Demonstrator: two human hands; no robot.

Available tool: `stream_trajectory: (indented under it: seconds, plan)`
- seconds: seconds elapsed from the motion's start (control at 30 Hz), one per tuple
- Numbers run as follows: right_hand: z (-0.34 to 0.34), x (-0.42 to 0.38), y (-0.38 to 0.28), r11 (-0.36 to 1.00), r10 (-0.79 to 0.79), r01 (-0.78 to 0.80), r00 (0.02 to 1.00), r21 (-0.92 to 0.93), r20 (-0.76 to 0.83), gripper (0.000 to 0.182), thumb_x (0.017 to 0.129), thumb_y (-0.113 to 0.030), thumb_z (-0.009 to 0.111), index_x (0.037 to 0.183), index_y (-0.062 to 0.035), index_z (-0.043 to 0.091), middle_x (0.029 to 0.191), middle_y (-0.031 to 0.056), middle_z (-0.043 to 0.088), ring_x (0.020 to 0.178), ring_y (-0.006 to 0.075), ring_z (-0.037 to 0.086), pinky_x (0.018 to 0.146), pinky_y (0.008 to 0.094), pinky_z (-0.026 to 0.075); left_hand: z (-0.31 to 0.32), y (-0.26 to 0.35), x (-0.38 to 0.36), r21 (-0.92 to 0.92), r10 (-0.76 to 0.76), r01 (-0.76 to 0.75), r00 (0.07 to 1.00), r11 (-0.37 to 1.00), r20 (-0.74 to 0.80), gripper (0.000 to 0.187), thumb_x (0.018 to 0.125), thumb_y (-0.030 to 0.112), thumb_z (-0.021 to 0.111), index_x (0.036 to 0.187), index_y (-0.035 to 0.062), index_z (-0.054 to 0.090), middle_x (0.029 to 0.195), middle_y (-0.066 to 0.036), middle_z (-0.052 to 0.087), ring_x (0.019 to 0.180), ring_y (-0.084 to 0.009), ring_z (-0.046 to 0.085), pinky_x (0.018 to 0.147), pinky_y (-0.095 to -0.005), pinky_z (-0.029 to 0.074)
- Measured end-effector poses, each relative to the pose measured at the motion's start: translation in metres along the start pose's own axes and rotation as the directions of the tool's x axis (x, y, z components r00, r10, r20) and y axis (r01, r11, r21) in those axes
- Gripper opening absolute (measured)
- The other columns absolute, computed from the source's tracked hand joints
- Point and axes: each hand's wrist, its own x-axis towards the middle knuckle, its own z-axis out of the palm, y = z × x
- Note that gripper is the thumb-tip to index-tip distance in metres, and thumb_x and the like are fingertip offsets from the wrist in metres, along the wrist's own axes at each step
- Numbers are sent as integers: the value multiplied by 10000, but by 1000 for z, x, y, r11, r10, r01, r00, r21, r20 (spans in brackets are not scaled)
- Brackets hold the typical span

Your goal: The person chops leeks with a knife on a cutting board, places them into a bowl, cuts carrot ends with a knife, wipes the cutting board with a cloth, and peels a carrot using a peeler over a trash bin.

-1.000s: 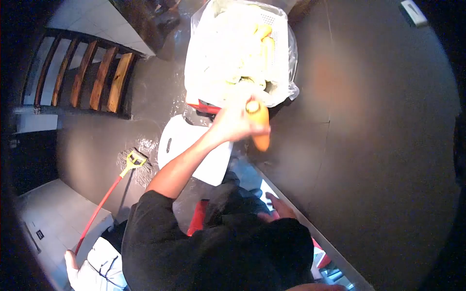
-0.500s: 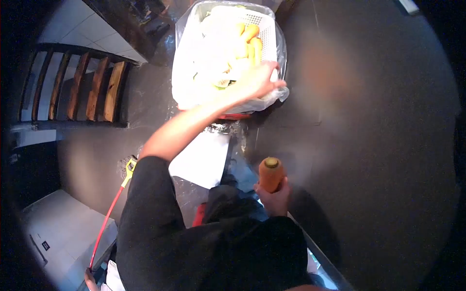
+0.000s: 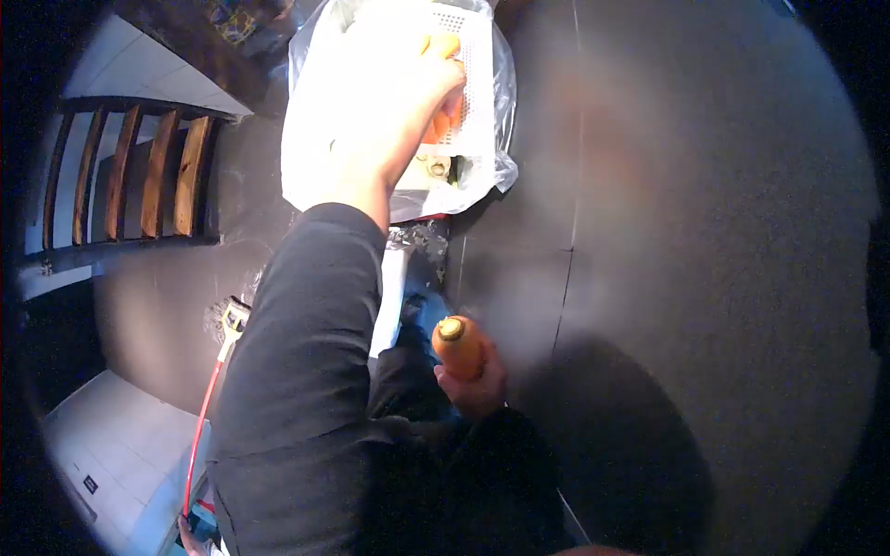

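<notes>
My right hand (image 3: 477,389) is wrapped round a thick orange carrot (image 3: 460,347), held upright with its pale stem end up. My left hand (image 3: 440,82) reaches into a white perforated basket (image 3: 478,93), its fingers curled down round a carrot (image 3: 445,122). Another carrot (image 3: 443,44) lies just beyond that hand. Bright glare washes out much of the basket's left side and the back of my left hand. A clear plastic bag (image 3: 503,83) surrounds the basket. Near its front edge sits a pale, round cut vegetable (image 3: 436,167).
Dark tiled floor (image 3: 667,259) stretches to the right. Wooden slats (image 3: 192,176) stand at the left. A mop (image 3: 211,389) with a red pole and yellow clamp leans lower left, another person's hand (image 3: 190,537) at its lower end. A white sheet (image 3: 391,287) lies below the basket.
My left hand has moved from the basket's right front rim inward onto the carrots. The right hand still grips its carrot, now further left and slightly lower in view. The whole view has shifted.
</notes>
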Motion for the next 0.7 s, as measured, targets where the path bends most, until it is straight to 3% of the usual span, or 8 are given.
stream_trajectory:
  seconds: [0.07, 0.17, 0.27, 0.37, 0.47, 0.6, 0.7]
  plan:
    - [-1, -1, 3, 996, -31, 33, 999, -88, 30, 644, 644, -92, 763, 1228, -35, 498, 1058, 131, 620, 970, 220, 616, 856, 345, 497, 0, -2, 6, 20, -9, 9, 1000, 1000, 0, 508, 710, 330, 716, 1128, 77, 577, 1091, -163, 585, 1050, -331, 542, 901, -430, 431]
    - [2, -2, 26, 965, -197, 200, 980, -167, 38, 652, 633, -112, 774, 1221, -39, 505, 1015, 134, 636, 941, 227, 628, 841, 355, 504, 1, -5, 12, 16, 3, -3, 1000, 1000, -17, 528, 696, 333, 724, 1137, 86, 575, 1094, -157, 580, 1055, -327, 536, 905, -433, 427]
    - [-1, -7, 23, 985, -71, 79, 996, -156, 58, 652, 637, -115, 775, 1224, -45, 500, 1048, 128, 624, 967, 224, 615, 867, 353, 490, -8, 0, 19, 8, 42, -42, 997, 999, -64, 548, 682, 336, 733, 1147, 94, 572, 1098, -150, 575, 1061, -323, 530, 909, -436, 423]
    - [4, -5, 31, 997, -60, 61, 998, 56, -7, 652, 644, -109, 772, 1229, -51, 491, 1086, 114, 605, 993, 216, 600, 888, 343, 474, -17, -7, 8, -29, 99, -105, 983, 994, -157, 568, 668, 339, 741, 1156, 103, 569, 1101, -144, 570, 1066, -320, 524, 913, -439, 419]
    - [-2, -8, 14, 991, 119, -119, 993, -53, -11, 660, 650, -87, 769, 1241, -53, 476, 1117, 97, 586, 1012, 204, 585, 901, 338, 461, -29, -18, -21, -97, 224, -260, 933, 961, -282, 589, 654, 341, 750, 1165, 112, 567, 1105, -138, 565, 1071, -316, 518, 917, -442, 416]
    - [1, -8, 15, 988, 147, -144, 988, 54, -44, 650, 657, -49, 754, 1242, -55, 472, 1107, 83, 585, 989, 191, 586, 887, 340, 465, -58, -34, -86, -308, 345, -512, 818, 802, -460, 618, 636, 345, 761, 1178, 123, 563, 1110, -130, 559, 1078, -311, 510, 922, -446, 411]
    - [2, -9, 8, 995, 86, -85, 996, 43, -18, 648, 655, -32, 753, 1238, -53, 472, 1096, 76, 583, 975, 179, 585, 877, 334, 469, -79, -51, -155, -578, 196, -444, 876, 685, -440, 679, 601, 340, 791, 1195, 117, 549, 1077, -112, 561, 1033, -276, 527, 900, -412, 427]
